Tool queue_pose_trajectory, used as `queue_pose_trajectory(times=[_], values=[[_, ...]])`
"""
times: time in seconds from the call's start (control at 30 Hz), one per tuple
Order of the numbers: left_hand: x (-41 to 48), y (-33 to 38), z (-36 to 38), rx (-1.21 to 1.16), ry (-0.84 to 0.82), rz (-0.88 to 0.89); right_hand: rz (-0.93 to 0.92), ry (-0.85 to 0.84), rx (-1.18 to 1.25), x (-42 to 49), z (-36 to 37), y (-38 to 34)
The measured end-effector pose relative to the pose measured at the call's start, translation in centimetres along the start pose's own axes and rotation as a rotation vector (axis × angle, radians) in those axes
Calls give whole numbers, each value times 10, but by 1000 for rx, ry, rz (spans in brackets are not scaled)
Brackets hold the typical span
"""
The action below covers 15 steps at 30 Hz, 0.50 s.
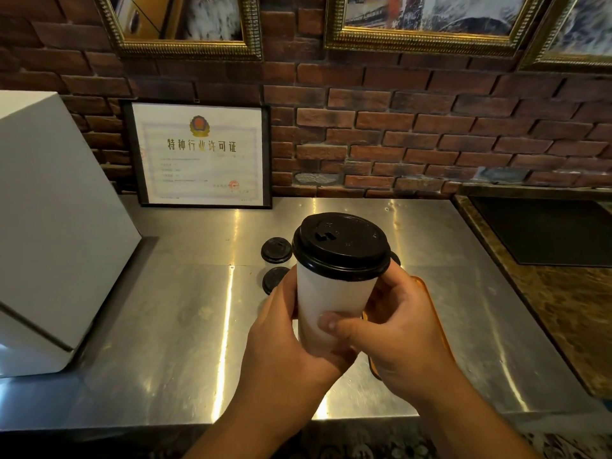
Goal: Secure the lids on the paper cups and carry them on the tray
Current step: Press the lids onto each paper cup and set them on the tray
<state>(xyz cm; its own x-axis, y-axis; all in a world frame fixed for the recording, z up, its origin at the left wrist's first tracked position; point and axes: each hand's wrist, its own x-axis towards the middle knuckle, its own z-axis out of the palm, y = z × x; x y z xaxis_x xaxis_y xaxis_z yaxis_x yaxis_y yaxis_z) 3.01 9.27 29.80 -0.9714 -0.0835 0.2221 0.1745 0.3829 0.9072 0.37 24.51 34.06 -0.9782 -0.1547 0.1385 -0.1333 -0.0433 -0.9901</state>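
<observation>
A white paper cup (331, 293) with a black lid (341, 245) on top is held up above the steel counter (165, 326), in the middle of the view. My left hand (281, 332) grips its lower left side. My right hand (394, 326) grips the right side, thumb across the cup's front. Two more lidded cups (276, 249) (275, 279) stand on the counter behind my left hand; only their black lids show. An orange tray (433, 313) lies under my right hand, mostly hidden.
A large white box (49, 226) fills the counter's left side. A framed certificate (200, 154) leans against the brick wall at the back. To the right lies a brown stone counter (563, 309) with a black mat (546, 230).
</observation>
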Motion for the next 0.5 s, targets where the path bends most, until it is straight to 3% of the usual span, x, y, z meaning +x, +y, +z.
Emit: queue_pose_trajectory(times=[0.5], values=[[-3,10,-5,-33,17,23,-16,-6,81,0,4,-3]])
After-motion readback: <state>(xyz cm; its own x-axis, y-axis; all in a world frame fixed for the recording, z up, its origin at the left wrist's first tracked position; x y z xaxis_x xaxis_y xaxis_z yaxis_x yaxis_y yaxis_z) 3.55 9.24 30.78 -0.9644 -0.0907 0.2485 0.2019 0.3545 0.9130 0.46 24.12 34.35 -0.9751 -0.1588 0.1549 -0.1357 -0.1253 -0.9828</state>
